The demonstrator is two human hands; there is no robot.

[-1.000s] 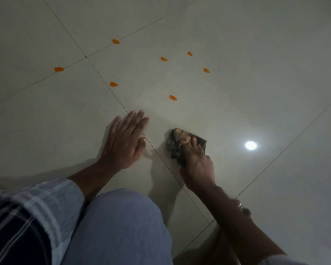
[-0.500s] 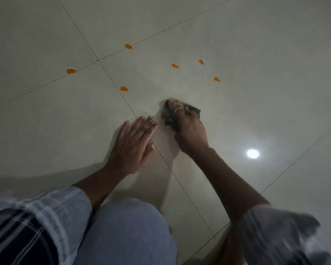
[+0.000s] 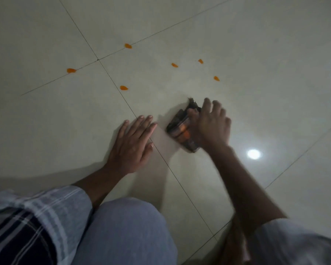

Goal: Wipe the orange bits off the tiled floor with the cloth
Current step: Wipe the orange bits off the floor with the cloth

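Note:
My right hand (image 3: 211,124) presses on a dark crumpled cloth (image 3: 181,129) on the pale tiled floor (image 3: 275,54); orange smears show on the cloth's upturned side. My left hand (image 3: 133,145) lies flat on the tile just left of the cloth, fingers spread, holding nothing. Several orange bits remain on the floor beyond the hands: one near the grout line (image 3: 123,88), one far left (image 3: 71,70), one at the back (image 3: 128,46), and others at right (image 3: 174,65), (image 3: 200,61), (image 3: 216,78).
My bent knee in light blue trousers (image 3: 122,232) fills the bottom centre. A striped sleeve (image 3: 36,213) covers my left forearm. A bright lamp reflection (image 3: 254,154) glints on the tile right of my right wrist. Dark grout lines cross the floor.
My right hand pushed the cloth forward over the nearest orange bit, then pulled it back and turned it; that bit is gone from the floor. The left hand stayed planted.

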